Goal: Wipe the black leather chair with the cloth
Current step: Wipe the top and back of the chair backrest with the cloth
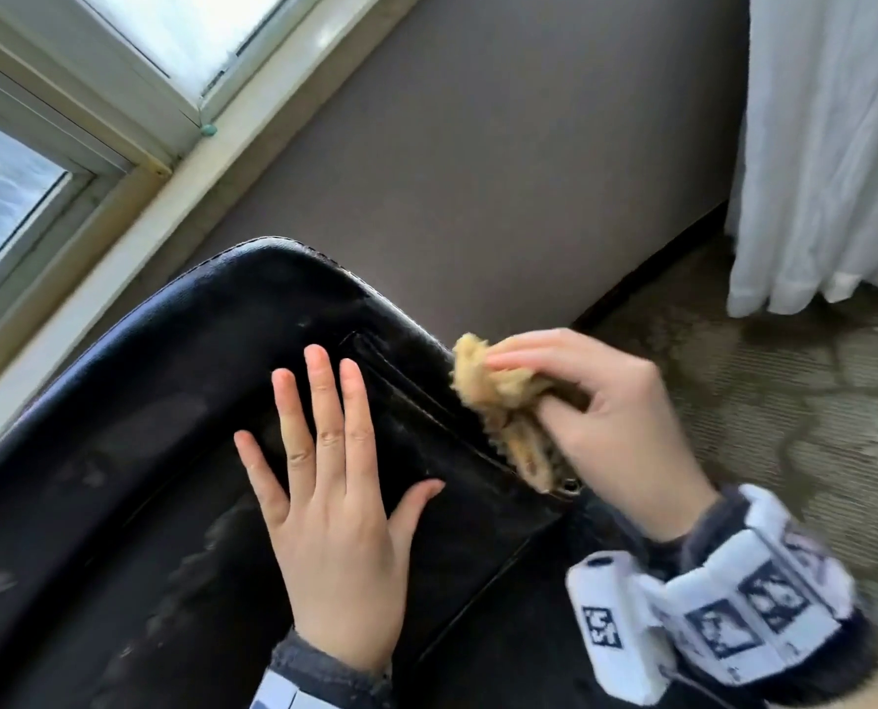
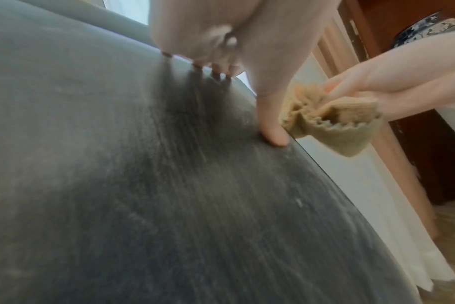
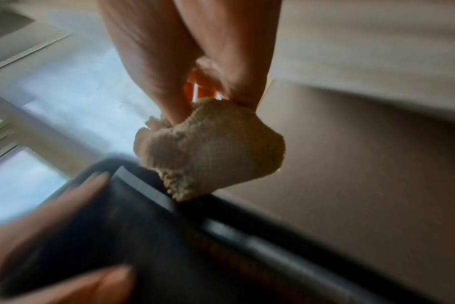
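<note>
Bright daylight from window (image 1: 12,186), soft shadows, motion blur on hands (wrist views esp.), wide-angle edge distortion

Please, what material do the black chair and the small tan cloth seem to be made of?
The black chair looks like leather or imitation leather: smooth, slightly glossy, with stitched seams and pale scuffs or dust; which of the two cannot be told. The tan cloth, held bunched in the right hand, looks like a woven or knitted textile, with a ribbed, waffle-like texture and a scalloped edge.

No readable text, only black-and-white square markers on the wristband (image 1: 723,621).
</note>
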